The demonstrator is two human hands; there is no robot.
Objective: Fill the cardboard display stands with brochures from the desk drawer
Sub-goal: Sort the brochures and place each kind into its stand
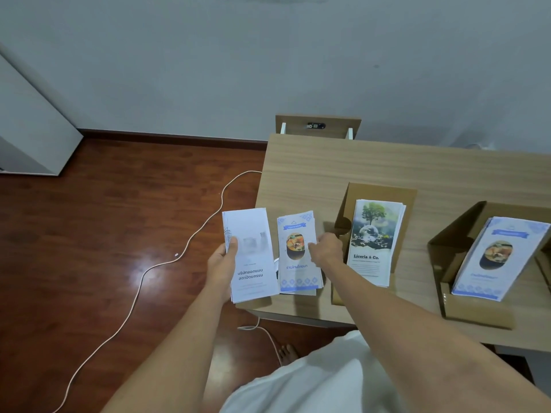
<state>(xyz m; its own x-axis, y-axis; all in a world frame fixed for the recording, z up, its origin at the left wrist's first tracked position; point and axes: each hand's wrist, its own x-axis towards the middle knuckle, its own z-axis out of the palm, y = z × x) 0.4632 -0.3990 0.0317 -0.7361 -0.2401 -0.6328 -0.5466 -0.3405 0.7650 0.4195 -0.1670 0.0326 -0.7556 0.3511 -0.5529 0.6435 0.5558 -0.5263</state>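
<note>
My left hand [222, 260] grips a stack of white brochures [252, 263] with grey building print, held over the desk's left edge. My right hand [326, 248] pinches the right edge of a stack of blue-and-white food brochures [298, 275] lying on the desk's near left corner. One cardboard display stand [384, 192] holds tree-and-globe "Liceria & Co." brochures [371, 248]. A second cardboard stand [453, 234] at the right holds more blue food brochures [498, 260].
The wooden desk [387, 165] stands against a grey wall, with an open drawer [317, 125] showing behind its far edge. A white cable [167, 260] snakes over the dark wood floor at the left. A white cabinet [29, 132] stands far left.
</note>
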